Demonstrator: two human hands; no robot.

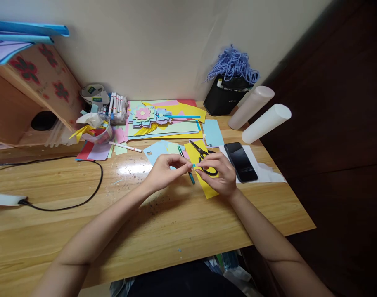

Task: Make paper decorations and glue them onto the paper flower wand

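A small teal piece (pixel 193 166), seemingly paper, is pinched between the fingertips of both hands above the desk. My left hand (pixel 167 170) is closed on its left side, thumb and forefinger pressed together. From the right, my right hand (pixel 219 170) closes on the same piece with thumb and fingers. Below them lies a yellow paper sheet (pixel 207 190) with black-handled scissors (pixel 195 146) on it, partly hidden by my right hand. A dark green pen (pixel 191 178) lies beside the sheet, its middle hidden behind my left fingers. Light blue paper (pixel 155 149) with a flower-shaped hole sits further left.
A phone (pixel 240 161) rests on white paper at right, near two white cylinders (pixel 266 123) and a black pen holder (pixel 221 99) topped with blue yarn. Layered paper flowers (pixel 143 115) lie on coloured sheets behind. A black cable (pixel 97 187) crosses the left side.
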